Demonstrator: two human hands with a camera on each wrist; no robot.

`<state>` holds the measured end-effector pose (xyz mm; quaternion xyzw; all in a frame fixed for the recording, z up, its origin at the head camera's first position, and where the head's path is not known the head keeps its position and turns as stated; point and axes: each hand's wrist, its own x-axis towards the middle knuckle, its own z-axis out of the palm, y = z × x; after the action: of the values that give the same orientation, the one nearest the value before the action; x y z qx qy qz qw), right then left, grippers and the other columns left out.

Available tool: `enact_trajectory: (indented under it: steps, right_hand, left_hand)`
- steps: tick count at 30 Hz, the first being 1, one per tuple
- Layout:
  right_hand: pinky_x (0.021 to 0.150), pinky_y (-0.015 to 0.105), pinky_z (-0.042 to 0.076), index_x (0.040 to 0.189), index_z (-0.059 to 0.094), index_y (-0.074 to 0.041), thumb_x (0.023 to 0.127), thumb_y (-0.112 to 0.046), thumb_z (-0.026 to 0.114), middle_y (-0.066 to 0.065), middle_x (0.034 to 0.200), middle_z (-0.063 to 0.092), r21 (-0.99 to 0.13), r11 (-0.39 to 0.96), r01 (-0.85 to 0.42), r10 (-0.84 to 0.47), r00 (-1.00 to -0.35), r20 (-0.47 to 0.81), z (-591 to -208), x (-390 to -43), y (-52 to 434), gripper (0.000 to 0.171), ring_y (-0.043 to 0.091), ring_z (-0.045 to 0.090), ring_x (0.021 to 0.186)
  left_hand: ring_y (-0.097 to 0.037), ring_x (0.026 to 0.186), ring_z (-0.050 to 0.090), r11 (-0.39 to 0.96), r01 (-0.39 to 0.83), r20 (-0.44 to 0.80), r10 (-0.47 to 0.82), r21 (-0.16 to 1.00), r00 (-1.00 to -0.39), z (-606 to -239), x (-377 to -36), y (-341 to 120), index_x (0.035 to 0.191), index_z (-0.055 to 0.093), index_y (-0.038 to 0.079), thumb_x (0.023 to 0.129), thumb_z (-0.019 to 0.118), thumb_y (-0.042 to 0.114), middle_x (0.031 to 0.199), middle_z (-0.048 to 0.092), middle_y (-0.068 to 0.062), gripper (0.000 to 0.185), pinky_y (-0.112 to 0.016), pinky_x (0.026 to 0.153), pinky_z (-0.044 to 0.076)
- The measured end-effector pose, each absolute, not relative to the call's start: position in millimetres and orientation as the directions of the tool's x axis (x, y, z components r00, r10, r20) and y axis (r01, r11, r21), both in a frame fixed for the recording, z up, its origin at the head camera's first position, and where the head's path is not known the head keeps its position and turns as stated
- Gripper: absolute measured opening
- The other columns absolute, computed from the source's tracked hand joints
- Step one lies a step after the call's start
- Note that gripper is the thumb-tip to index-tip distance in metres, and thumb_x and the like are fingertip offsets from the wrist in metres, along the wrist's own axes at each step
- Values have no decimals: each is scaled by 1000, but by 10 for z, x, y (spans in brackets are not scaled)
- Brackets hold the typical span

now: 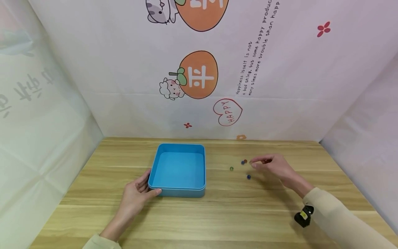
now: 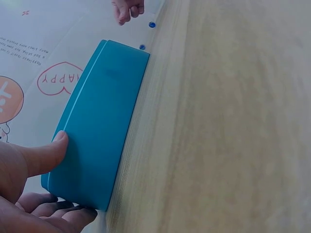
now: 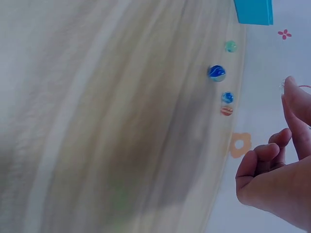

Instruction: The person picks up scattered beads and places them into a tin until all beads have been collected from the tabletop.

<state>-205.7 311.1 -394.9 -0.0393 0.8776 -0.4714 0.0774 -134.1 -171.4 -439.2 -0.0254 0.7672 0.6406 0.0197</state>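
A light blue square box [image 1: 181,171], open at the top with bare floor inside, sits on the wooden table. My left hand [image 1: 136,195] grips its near left corner, thumb on the front wall and fingers against the left side. To the right of the box, my right hand [image 1: 278,169] is raised over the table, pinching a small clear marble [image 3: 283,87] between thumb and forefinger. Near it lie a green marble [image 1: 231,168], a dark blue marble [image 1: 248,177], and a blue marble [image 1: 243,162] beside a reddish-orange marble [image 1: 245,161].
A white printed sheet [image 1: 280,117] stands as a wall along the table's back edge, with more white sheeting at left and right. Wooden tabletop [image 1: 217,221] extends in front of the box. A black device [image 1: 304,216] is strapped at the right sleeve.
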Motion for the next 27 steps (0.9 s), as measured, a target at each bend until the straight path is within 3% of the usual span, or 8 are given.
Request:
enact_trajectory:
  steps: [7,15,24,27]
  right_hand:
    - [113,61,42,123,78,-4,97,-31,80,18,143,63,-844,537,18,-147,-982,-115,-3843,-2141,2984,38,39,50,136]
    - [114,60,41,124,78,-6,96,-31,81,14,138,67,-848,530,15,-166,-979,-120,-3721,-2226,2769,38,37,51,135]
    - [93,44,46,123,79,-8,96,-29,81,13,134,61,-852,524,-4,-208,-970,-124,-3606,-2306,2463,34,28,48,115]
    - [87,41,45,119,81,-9,96,-29,82,11,126,59,-851,525,-19,-226,-967,-117,-3581,-2335,2346,31,27,47,109]
  left_hand:
    - [-37,148,38,171,-63,-61,-16,983,-998,-4389,-1343,-1715,160,38,-3,89,86,4,163,35,-23,86,-38,110,45]
    - [-37,149,38,155,-70,-69,-13,985,-998,-4369,-1349,-1710,160,36,-5,89,85,3,164,35,-24,86,-38,111,44]
    - [-38,148,38,176,-63,-62,-9,982,-998,-4391,-1358,-1715,160,38,-3,88,87,5,163,35,-25,87,-40,110,45]
    - [-39,148,38,185,-61,-61,-8,981,-998,-4400,-1367,-1713,160,38,-3,88,87,6,163,35,-25,88,-41,110,45]
